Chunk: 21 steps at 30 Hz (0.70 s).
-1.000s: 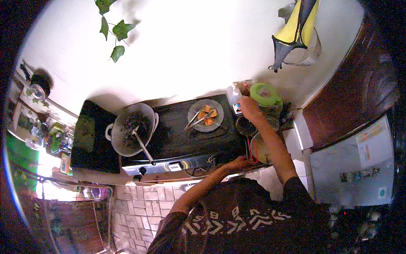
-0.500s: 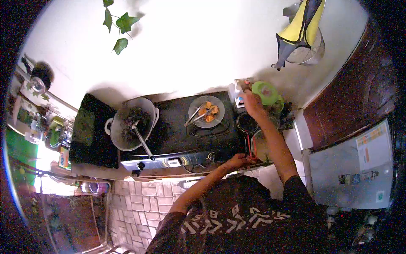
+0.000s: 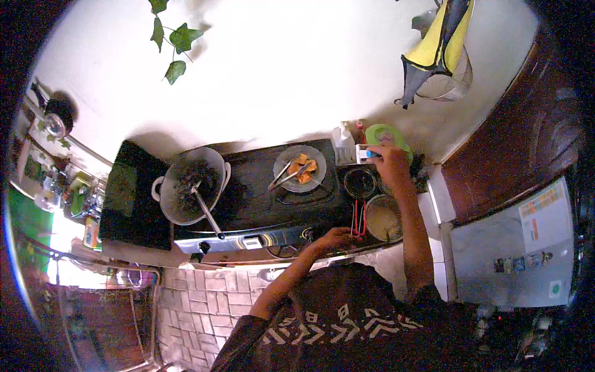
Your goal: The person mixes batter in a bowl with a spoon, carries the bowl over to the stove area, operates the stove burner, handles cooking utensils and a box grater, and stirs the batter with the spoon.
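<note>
My right hand [image 3: 392, 162] is closed around a small white container [image 3: 364, 154] with a blue patch, lying nearly sideways. Just below it sits a small dark round pan [image 3: 360, 182] with a long red handle [image 3: 359, 220] running towards me. My left hand [image 3: 336, 239] has its fingers at the near end of that handle and appears to grip it; the fingertips show only in part. Beside the handle stands a round pot [image 3: 383, 218] with pale contents, partly covered by my right forearm. A green plastic item [image 3: 387, 136] lies behind my right hand.
Left of the pan, a plate [image 3: 303, 169] of orange-brown food pieces with metal tongs rests on the black stove [image 3: 248, 198]. A large wok [image 3: 194, 186] holds a long-handled utensil. White containers [image 3: 343, 141] stand by the wall. A strainer [image 3: 449, 84] hangs at the upper right.
My right hand has drawn the white container to the right and tipped it sideways. My left hand and the red handle's end have shifted slightly left.
</note>
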Tool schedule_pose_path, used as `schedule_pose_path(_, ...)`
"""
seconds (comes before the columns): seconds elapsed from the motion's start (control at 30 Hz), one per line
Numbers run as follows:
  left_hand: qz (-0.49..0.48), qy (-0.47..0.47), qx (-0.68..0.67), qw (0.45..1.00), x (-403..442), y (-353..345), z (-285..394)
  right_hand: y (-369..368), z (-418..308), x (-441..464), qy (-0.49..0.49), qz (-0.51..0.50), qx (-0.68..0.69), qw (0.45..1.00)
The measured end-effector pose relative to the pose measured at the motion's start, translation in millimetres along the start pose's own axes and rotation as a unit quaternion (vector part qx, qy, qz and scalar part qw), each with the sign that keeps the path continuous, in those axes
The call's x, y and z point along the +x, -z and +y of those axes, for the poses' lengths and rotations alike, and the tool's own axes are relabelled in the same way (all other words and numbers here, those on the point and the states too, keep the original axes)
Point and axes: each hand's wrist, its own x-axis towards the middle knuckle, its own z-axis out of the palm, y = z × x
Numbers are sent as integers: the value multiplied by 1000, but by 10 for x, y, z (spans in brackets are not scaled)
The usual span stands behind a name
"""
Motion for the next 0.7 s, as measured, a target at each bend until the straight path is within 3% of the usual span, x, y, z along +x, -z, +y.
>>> schedule_pose_path(0.1,6,10,-5,1000,50,93,-123,213,-235,-170,-53,-1,30,998)
schedule_pose_path(0.3,34,53,-32,998,62,-10,-113,299,-448,-523,-27,15,53,998)
schedule_pose_path(0.37,30,47,-32,998,80,-26,-167,247,-407,-657,56,51,21,997)
schedule_pose_path(0.53,115,61,57,990,190,-83,-244,152,-354,-994,78,95,32,992)
schedule_pose_path(0.63,114,57,-25,992,212,-55,-294,155,-318,-1117,79,116,28,990)
schedule_pose_path(0.7,107,39,-3,994,211,-14,-323,103,-277,-1178,79,128,26,988)
